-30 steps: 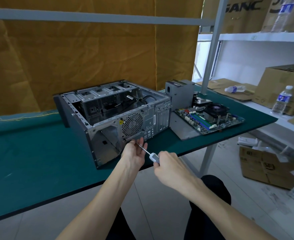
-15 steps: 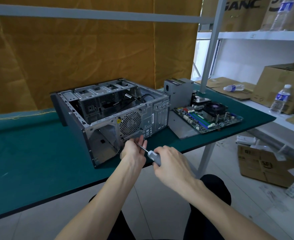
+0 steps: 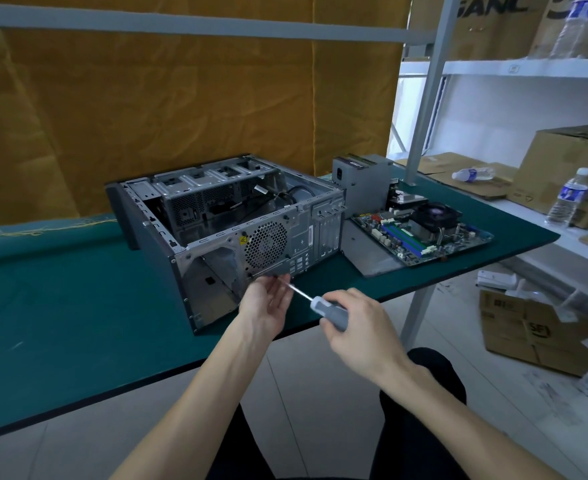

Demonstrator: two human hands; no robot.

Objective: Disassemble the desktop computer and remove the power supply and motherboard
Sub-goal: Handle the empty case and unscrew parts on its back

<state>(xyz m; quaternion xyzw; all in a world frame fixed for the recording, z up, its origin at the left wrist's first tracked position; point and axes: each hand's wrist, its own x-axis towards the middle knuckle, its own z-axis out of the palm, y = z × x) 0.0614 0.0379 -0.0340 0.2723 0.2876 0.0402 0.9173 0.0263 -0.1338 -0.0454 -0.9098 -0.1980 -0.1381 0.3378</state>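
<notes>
The open grey computer case [image 3: 216, 223] lies on its side on the green table [image 3: 60, 299], its rear panel with the fan grille facing me. A grey power supply [image 3: 361, 181] stands upright to the right of the case. In front of the supply the motherboard [image 3: 420, 233] with its black cooler fan lies flat, partly on a grey side panel [image 3: 368, 258]. My right hand [image 3: 358, 327] grips the grey handle of a screwdriver [image 3: 327, 308]. The screwdriver's tip points at the lower edge of the rear panel. My left hand [image 3: 266, 303] is cupped palm-up under the shaft, fingertips at that edge.
White shelving [image 3: 528, 69] at the right carries cardboard boxes and water bottles [image 3: 568, 199]. A grey rack post [image 3: 424, 98] rises behind the table's right end. More cardboard boxes [image 3: 535, 327] lie on the floor at the right. A yellow curtain hangs behind the table.
My right hand has drawn back a little with the screwdriver. My left hand has opened more, palm up, under the shaft. The case and the parts have not moved.
</notes>
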